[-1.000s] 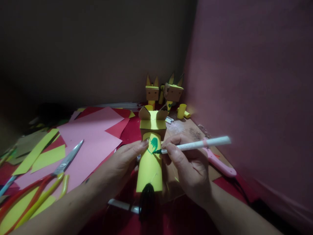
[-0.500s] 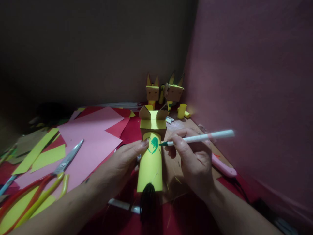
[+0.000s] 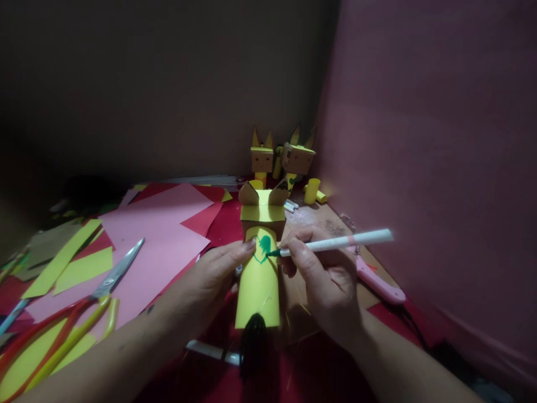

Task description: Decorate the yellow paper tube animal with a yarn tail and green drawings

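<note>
A yellow paper-tube figure (image 3: 258,291) with a cardboard box head, two cardboard ears and a black yarn tail is held in my left hand (image 3: 222,266), thumb on the tube's upper left side. On the tube is a green heart (image 3: 264,246), outlined and coloured in at its upper right. My right hand (image 3: 323,274) is closed round a white felt-tip pen (image 3: 344,240), whose green tip touches the heart's lower right edge. The left hand's other fingers are hidden behind the tube.
Red-and-yellow-handled scissors (image 3: 107,285) lie on pink paper (image 3: 168,224) at left. Two similar box-headed figures (image 3: 262,159) stand at the back beside small yellow tubes (image 3: 311,191). A pink-handled tool (image 3: 380,284) with a cord lies at right, near the wall.
The right hand and pen have moved slightly left and down, from the heart's right edge onto its lower right part. More green fills the heart. The left hand and figure stay put.
</note>
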Available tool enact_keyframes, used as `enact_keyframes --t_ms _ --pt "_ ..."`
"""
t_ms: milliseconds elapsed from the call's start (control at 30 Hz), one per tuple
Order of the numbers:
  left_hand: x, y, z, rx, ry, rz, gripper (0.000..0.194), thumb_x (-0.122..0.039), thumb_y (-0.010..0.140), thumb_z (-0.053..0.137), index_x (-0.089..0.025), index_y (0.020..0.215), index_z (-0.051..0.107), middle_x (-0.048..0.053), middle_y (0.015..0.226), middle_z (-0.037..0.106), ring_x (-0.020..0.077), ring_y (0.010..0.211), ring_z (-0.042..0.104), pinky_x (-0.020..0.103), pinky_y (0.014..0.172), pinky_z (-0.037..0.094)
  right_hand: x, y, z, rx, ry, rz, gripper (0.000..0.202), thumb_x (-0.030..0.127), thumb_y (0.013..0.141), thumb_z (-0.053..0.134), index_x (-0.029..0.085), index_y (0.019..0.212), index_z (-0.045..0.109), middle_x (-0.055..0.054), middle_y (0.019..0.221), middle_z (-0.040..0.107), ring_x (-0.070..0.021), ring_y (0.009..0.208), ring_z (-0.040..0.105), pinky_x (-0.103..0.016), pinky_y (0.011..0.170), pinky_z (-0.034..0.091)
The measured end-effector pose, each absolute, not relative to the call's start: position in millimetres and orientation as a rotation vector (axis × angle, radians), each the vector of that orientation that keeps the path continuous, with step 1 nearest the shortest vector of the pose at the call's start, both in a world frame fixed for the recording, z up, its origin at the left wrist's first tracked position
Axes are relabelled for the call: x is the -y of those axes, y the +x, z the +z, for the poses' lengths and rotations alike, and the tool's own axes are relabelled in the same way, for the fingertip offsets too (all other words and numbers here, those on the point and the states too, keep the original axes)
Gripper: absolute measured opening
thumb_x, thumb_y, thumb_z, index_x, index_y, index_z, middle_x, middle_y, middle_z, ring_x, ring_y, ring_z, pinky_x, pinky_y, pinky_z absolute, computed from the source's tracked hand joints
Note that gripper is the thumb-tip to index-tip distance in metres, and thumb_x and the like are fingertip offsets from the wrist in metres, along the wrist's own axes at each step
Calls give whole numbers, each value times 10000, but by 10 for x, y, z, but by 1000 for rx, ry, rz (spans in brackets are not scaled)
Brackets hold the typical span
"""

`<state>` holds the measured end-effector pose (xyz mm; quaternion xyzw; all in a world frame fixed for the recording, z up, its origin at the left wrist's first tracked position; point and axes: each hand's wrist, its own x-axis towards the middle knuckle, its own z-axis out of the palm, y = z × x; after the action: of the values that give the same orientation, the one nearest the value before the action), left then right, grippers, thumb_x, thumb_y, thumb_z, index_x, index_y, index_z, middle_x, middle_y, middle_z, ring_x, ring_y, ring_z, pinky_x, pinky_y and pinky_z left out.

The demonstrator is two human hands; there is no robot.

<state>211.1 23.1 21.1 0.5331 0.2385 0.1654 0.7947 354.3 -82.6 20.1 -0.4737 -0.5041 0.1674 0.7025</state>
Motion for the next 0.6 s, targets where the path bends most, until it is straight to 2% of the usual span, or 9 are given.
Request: enact_keyframes --t_ms 133,333,600 --pt "-235 2109 213 -505 1142 341 425 -519 970 648 -178 1172 803 142 1150 825 321 1050 760 389 927 573 829 3534 180 1106 -1023 404 178 304 1028 618 234 877 681 35 689 561 -136 641 540 -304 607 430" --pt "-221 2108 201 -523 1093 374 423 -503 907 732 -163 1146 810 141 1063 835 340 1049 753 399 905 575 800 3579 225 1056 -1038 379 232 307 1020 600 223 809 645 20 701 579 -147 654 554 -308 600 426" --pt "-222 2113 207 -532 1093 367 411 -494 932 709 -169 1164 805 151 1170 813 335 1093 739 412 968 552 813 3557 251 1109 -1097 358 272 305 1023 587 224 769 636 15 686 564 -151 667 549 -306 583 414"
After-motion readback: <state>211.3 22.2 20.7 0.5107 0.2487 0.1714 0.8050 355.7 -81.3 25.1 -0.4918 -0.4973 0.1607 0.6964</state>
